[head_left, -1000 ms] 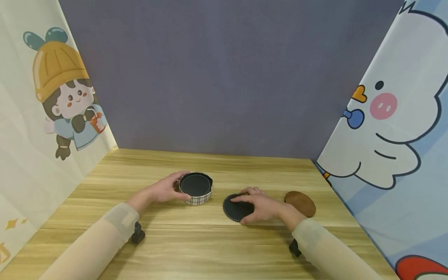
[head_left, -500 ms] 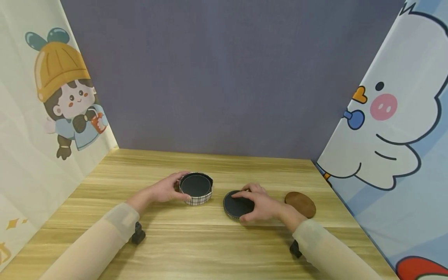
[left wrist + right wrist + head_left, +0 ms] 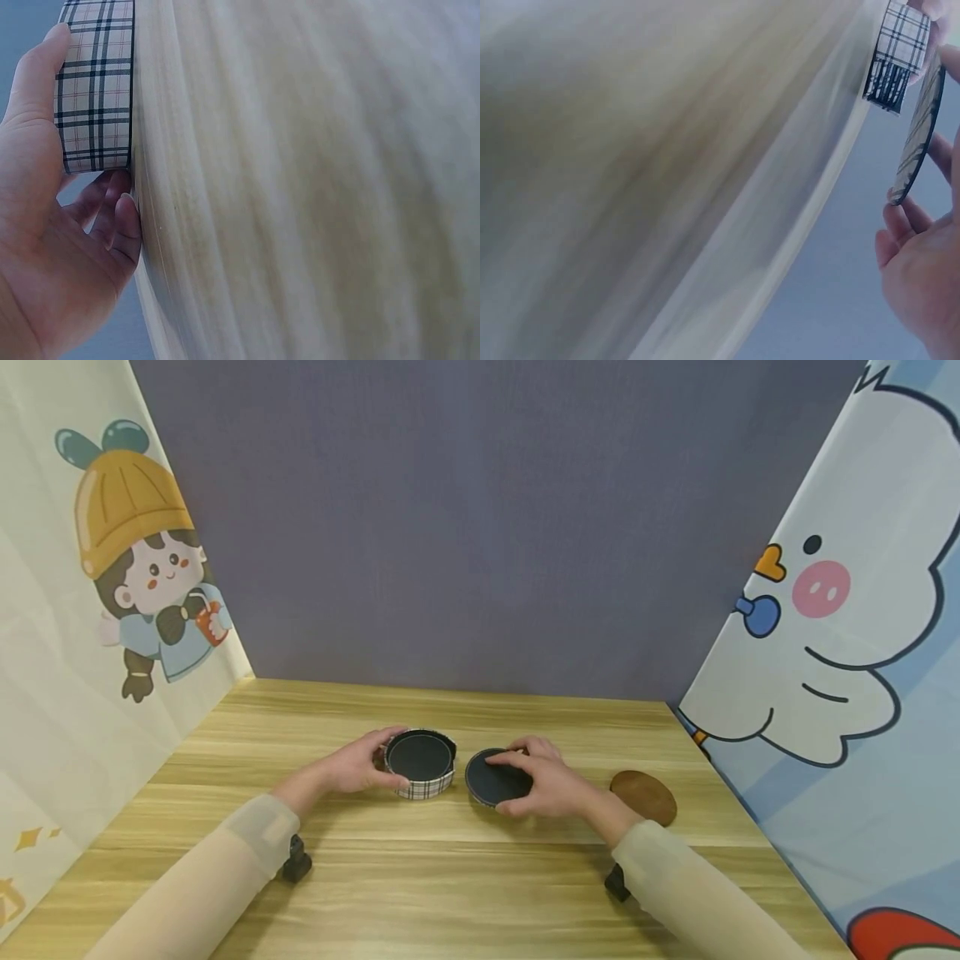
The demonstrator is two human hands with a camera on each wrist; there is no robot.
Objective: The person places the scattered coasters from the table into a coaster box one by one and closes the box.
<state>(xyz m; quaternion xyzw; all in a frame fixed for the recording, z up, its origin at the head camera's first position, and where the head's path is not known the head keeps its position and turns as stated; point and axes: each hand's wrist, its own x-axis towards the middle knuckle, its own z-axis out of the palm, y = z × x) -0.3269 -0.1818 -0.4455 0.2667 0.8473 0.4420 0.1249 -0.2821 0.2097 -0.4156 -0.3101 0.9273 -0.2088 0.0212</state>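
A short round coaster holder (image 3: 426,789), plaid outside and black inside, stands left of centre on the wooden table. My left hand (image 3: 354,767) grips it from the left, thumb at the front. In the left wrist view the plaid wall (image 3: 94,97) shows beside the thumb. My right hand (image 3: 553,787) holds a round black coaster (image 3: 493,783) by its edges, with the index finger lying over its top. From the right wrist, the coaster (image 3: 921,131) appears edge-on, its plaid underside raised off the table, close to the holder.
A flat brown oval piece (image 3: 643,797) lies on the table (image 3: 450,893) behind the right wrist. A grey panel (image 3: 465,527) closes the back, and printed cloth panels stand at both sides.
My right hand has lifted the coaster off the table and moved it left and away from me, nearer the holder. The left hand and the holder have stayed in place.
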